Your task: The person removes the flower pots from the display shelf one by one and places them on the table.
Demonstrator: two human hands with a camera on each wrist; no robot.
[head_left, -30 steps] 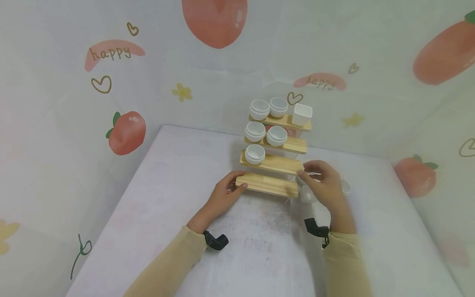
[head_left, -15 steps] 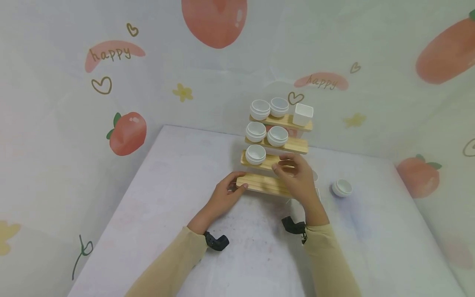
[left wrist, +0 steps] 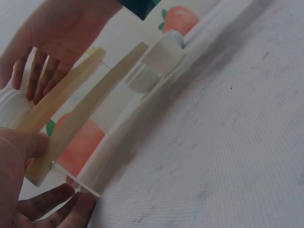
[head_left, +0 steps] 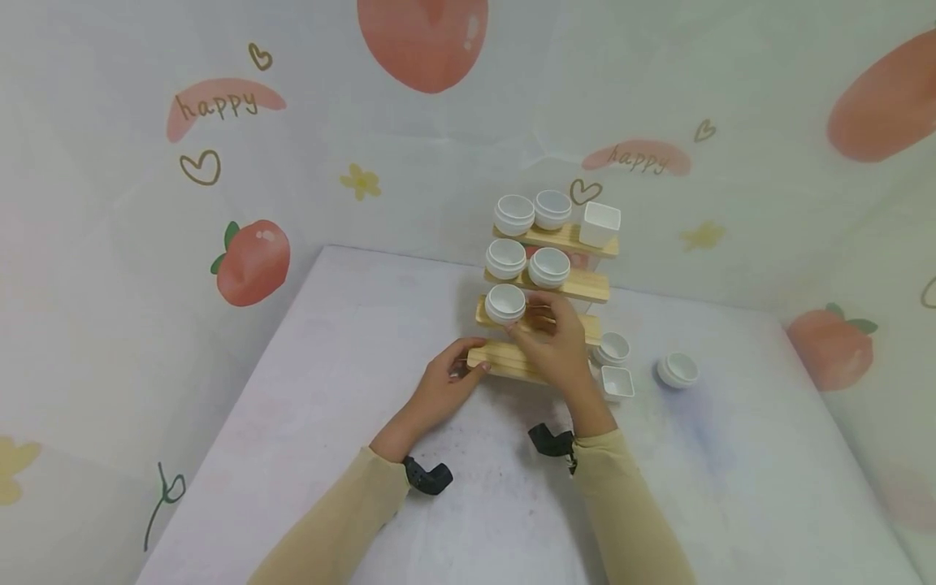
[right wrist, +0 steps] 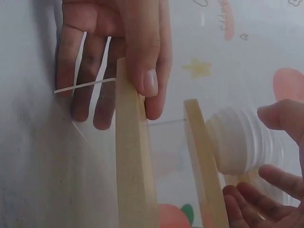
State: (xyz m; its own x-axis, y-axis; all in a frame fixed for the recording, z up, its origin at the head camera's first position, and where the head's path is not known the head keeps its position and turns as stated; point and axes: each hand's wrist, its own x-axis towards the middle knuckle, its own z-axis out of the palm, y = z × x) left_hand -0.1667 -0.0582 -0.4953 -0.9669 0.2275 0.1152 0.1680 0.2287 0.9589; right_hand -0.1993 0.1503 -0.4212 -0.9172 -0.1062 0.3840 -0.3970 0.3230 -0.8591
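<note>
A tiered wooden display stand [head_left: 504,357] with clear side supports stands on the table. My left hand [head_left: 439,380] holds the left end of its lowest plank, thumb on the wood, other fingers by the clear support [left wrist: 76,179]. My right hand [head_left: 561,345] is over the second plank from the bottom, beside a round white bowl [head_left: 505,302]. In the right wrist view, thumb and fingers are spread apart near that bowl [right wrist: 235,137]; whether they touch it I cannot tell. Part of the lower planks is hidden behind the right hand.
On the third plank up sit two round white bowls [head_left: 506,257]. The top plank carries two more and a square white cup [head_left: 600,225]. Right of the stand, a round bowl [head_left: 613,348], a square cup [head_left: 617,382] and another bowl [head_left: 678,370] rest on the table [head_left: 753,455].
My right hand has moved left from the stand's right end to the bowl on the second plank from the bottom, uncovering the bowls and cup at right. My left hand keeps its hold.
</note>
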